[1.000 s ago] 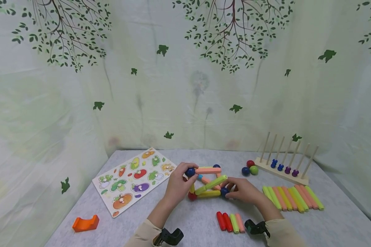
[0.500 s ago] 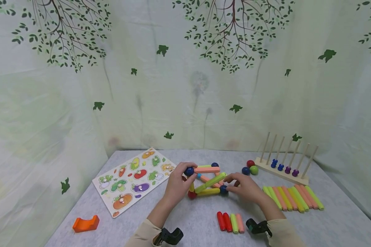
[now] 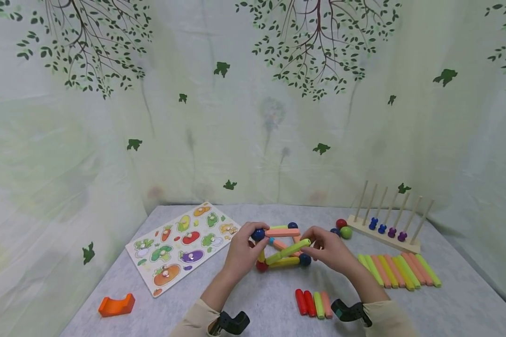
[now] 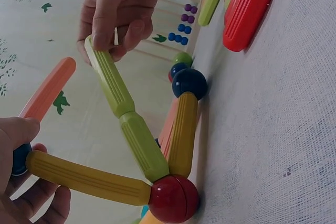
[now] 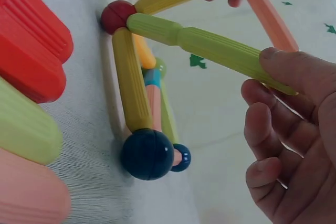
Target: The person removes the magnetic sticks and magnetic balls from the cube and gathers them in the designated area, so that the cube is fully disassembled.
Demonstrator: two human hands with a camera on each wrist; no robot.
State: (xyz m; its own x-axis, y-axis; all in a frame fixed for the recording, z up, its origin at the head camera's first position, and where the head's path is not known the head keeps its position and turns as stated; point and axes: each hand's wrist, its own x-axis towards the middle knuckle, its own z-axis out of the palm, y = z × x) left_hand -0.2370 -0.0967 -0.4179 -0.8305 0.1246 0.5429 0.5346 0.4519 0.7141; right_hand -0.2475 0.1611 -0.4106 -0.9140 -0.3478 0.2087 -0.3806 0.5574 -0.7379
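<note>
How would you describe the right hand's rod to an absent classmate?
On the grey table, find the toy frame. From its red ball, a green rod slants up to the right hand, which pinches its far end. Unlike the yellow rods at that ball, it looks like two pieces joined end to end.

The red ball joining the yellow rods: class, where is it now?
In the head view, the red ball sits below centre, beneath the blue ball that the left hand grips, at the left end of the lower yellow rod.
</note>
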